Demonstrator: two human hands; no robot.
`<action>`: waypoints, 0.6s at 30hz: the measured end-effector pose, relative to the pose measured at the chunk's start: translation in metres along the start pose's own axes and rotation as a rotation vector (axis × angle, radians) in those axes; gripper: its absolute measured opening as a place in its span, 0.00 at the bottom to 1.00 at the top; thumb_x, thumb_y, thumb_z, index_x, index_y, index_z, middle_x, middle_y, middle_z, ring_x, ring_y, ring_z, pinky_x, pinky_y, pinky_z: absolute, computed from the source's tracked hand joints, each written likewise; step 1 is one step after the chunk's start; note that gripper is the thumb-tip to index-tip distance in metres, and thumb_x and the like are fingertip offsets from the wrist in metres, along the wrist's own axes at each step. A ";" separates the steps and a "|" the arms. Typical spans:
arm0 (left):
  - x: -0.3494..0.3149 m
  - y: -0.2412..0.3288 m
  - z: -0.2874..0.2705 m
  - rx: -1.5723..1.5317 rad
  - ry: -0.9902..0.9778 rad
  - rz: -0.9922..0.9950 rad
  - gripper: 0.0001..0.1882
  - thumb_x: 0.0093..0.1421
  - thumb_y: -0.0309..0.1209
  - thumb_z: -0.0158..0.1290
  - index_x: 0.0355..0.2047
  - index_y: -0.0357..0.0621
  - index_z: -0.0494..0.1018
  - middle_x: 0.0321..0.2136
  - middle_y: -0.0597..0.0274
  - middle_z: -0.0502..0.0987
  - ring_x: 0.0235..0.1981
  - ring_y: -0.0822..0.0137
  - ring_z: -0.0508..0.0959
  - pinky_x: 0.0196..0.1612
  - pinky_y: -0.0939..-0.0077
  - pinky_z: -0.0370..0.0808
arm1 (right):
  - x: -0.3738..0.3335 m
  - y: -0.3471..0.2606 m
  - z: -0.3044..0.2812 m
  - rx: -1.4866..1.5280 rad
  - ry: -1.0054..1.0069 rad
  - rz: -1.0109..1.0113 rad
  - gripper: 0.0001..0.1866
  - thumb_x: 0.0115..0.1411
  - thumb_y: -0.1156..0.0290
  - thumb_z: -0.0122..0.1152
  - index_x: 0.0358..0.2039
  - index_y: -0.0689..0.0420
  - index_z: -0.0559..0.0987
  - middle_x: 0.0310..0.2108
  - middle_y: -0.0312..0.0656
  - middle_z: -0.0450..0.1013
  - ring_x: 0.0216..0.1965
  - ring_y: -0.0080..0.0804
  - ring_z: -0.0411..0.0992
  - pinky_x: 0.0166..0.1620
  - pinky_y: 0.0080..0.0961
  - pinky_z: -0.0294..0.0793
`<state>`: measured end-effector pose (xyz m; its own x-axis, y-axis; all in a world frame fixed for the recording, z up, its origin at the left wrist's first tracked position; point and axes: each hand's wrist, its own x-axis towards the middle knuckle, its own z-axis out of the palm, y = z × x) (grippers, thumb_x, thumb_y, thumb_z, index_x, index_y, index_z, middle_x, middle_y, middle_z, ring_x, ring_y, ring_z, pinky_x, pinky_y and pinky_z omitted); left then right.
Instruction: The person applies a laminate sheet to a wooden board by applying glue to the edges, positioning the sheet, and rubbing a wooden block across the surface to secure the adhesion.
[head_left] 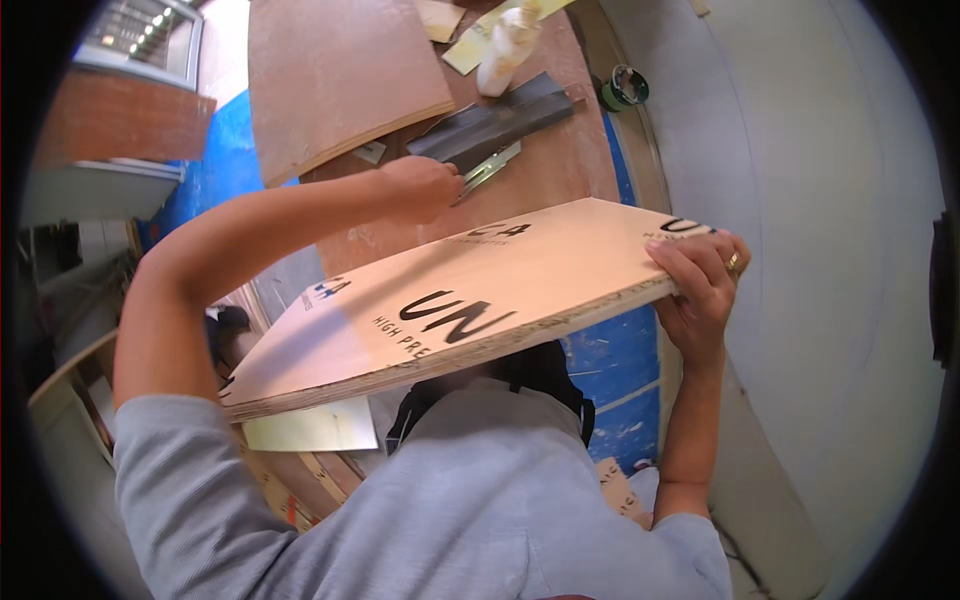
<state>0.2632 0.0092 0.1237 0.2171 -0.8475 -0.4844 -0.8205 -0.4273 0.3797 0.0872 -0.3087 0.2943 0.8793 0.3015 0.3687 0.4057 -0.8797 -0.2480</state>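
Note:
A board with a pale printed face and a layered plywood edge lies tilted across my front. My right hand is closed on its right end, fingers over the top face and a ring on one finger. Past the board's far edge, my left hand is closed at the near end of a slim silver utility knife on the workbench. The left fingertips are partly hidden. Just beyond the knife lies a dark grey flat sheet.
A large brown panel covers the bench's far left. A white bottle stands on the bench, and a green-black tin sits right of it. The wall rises close on my right. Blue sheeting covers the floor.

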 end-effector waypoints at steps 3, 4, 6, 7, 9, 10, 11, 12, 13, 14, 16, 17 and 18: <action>0.051 0.007 0.023 -0.047 0.028 -0.261 0.17 0.66 0.33 0.53 0.48 0.32 0.71 0.44 0.39 0.80 0.44 0.45 0.83 0.46 0.53 0.79 | 0.011 0.002 0.001 0.044 0.031 -0.014 0.16 0.51 0.62 0.75 0.43 0.46 0.87 0.35 0.27 0.80 0.41 0.29 0.75 0.59 0.38 0.59; 0.066 0.005 0.031 -0.004 0.066 -0.296 0.17 0.67 0.34 0.52 0.47 0.32 0.70 0.43 0.40 0.81 0.44 0.45 0.83 0.45 0.53 0.80 | 0.014 0.005 0.004 0.054 0.044 -0.020 0.18 0.50 0.62 0.76 0.43 0.45 0.87 0.35 0.26 0.80 0.41 0.29 0.75 0.59 0.38 0.59; 0.090 0.003 0.050 0.062 0.197 -0.330 0.13 0.65 0.28 0.50 0.46 0.31 0.72 0.38 0.42 0.84 0.39 0.46 0.87 0.41 0.54 0.83 | 0.012 0.006 0.003 0.077 0.066 -0.012 0.20 0.47 0.61 0.78 0.43 0.44 0.87 0.35 0.25 0.80 0.41 0.29 0.75 0.59 0.38 0.59; 0.098 0.003 0.047 0.053 0.168 -0.361 0.13 0.65 0.28 0.50 0.46 0.31 0.71 0.39 0.41 0.84 0.39 0.46 0.86 0.42 0.54 0.83 | 0.012 0.009 0.006 0.100 0.079 -0.008 0.21 0.45 0.61 0.78 0.43 0.44 0.87 0.35 0.25 0.79 0.42 0.28 0.75 0.59 0.38 0.59; 0.110 0.015 0.038 0.025 0.108 -0.414 0.13 0.66 0.28 0.49 0.47 0.31 0.71 0.40 0.39 0.84 0.40 0.45 0.86 0.42 0.53 0.83 | 0.006 0.009 0.004 0.117 0.095 0.012 0.24 0.42 0.59 0.80 0.43 0.42 0.86 0.36 0.24 0.79 0.43 0.28 0.75 0.59 0.38 0.59; 0.113 0.016 0.035 -0.011 0.122 -0.425 0.13 0.67 0.28 0.48 0.47 0.32 0.71 0.40 0.38 0.84 0.40 0.44 0.86 0.42 0.52 0.82 | 0.006 0.009 0.004 0.117 0.109 0.016 0.25 0.40 0.58 0.80 0.43 0.42 0.86 0.37 0.24 0.79 0.44 0.28 0.75 0.59 0.38 0.59; 0.115 0.018 0.034 -0.021 0.122 -0.443 0.13 0.67 0.28 0.48 0.47 0.32 0.72 0.40 0.38 0.84 0.40 0.43 0.86 0.43 0.52 0.82 | 0.005 0.012 0.005 0.119 0.123 0.010 0.26 0.39 0.57 0.80 0.43 0.41 0.86 0.37 0.24 0.79 0.45 0.28 0.75 0.59 0.38 0.59; 0.115 0.020 0.033 -0.032 0.123 -0.465 0.13 0.67 0.28 0.48 0.47 0.32 0.72 0.40 0.38 0.84 0.41 0.43 0.86 0.43 0.51 0.82 | 0.002 0.015 0.008 0.123 0.113 0.000 0.26 0.40 0.58 0.80 0.44 0.41 0.85 0.37 0.24 0.78 0.47 0.28 0.74 0.60 0.38 0.58; 0.112 0.021 0.033 -0.051 0.131 -0.499 0.13 0.66 0.28 0.47 0.47 0.32 0.73 0.40 0.38 0.84 0.41 0.43 0.86 0.43 0.51 0.82 | 0.004 0.016 0.008 0.125 0.128 -0.011 0.24 0.42 0.58 0.79 0.43 0.41 0.86 0.35 0.24 0.78 0.45 0.28 0.75 0.59 0.36 0.58; 0.108 0.014 0.038 -0.004 0.198 -0.437 0.14 0.65 0.29 0.49 0.45 0.32 0.75 0.38 0.39 0.84 0.40 0.44 0.86 0.41 0.50 0.82 | 0.008 0.016 0.007 0.127 0.146 -0.025 0.21 0.45 0.58 0.78 0.43 0.40 0.86 0.34 0.24 0.78 0.43 0.29 0.75 0.58 0.34 0.58; 0.094 -0.003 0.032 0.050 0.120 -0.380 0.14 0.63 0.29 0.50 0.44 0.34 0.78 0.37 0.41 0.84 0.39 0.43 0.86 0.40 0.49 0.82 | 0.014 0.015 0.005 0.139 0.133 -0.054 0.22 0.45 0.57 0.78 0.44 0.40 0.86 0.34 0.25 0.78 0.43 0.28 0.75 0.56 0.34 0.59; 0.087 -0.002 0.020 0.067 0.085 -0.353 0.14 0.63 0.30 0.50 0.43 0.35 0.79 0.36 0.41 0.85 0.38 0.43 0.86 0.39 0.48 0.82 | 0.016 0.013 0.004 0.128 0.110 -0.054 0.22 0.45 0.58 0.78 0.44 0.40 0.86 0.35 0.25 0.78 0.44 0.28 0.75 0.56 0.35 0.59; 0.084 0.011 -0.012 0.380 -0.080 -0.282 0.14 0.61 0.30 0.53 0.43 0.38 0.81 0.36 0.45 0.85 0.37 0.46 0.86 0.37 0.50 0.82 | 0.016 0.013 0.005 0.113 0.076 -0.044 0.22 0.46 0.58 0.78 0.45 0.40 0.86 0.35 0.25 0.78 0.44 0.28 0.74 0.56 0.35 0.59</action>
<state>0.2784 -0.0703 0.0971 0.4298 -0.6822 -0.5915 -0.8740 -0.4787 -0.0829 0.1079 -0.3132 0.2926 0.8403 0.3066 0.4470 0.4729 -0.8178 -0.3281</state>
